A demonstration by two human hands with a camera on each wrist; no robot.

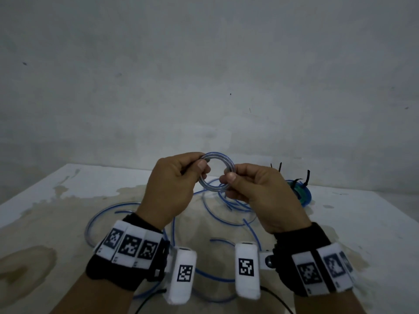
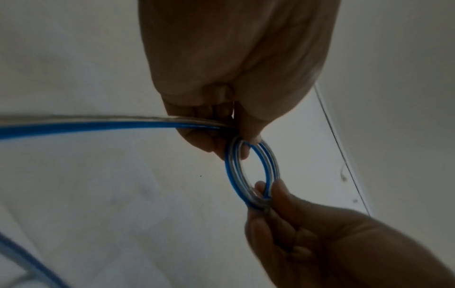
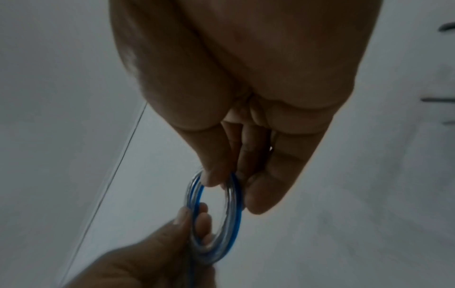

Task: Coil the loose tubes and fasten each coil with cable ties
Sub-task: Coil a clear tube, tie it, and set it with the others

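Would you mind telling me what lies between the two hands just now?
Only the coil: the left hand pinches its left side and the right hand its right side. The head view shows this, and both wrist views agree.

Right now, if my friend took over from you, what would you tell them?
Left hand pinches the left side of the small coil of clear blue-striped plastic tube; right hand pinches its right side, in the air above the table.
The rest of the loose blue-striped tubing lies tangled on the stained white table.
One finished coil with black cable ties sits at the back right.
Done: a few turns wound.
Left: wind on the remaining tube, tie the coil, then coil anything still loose.
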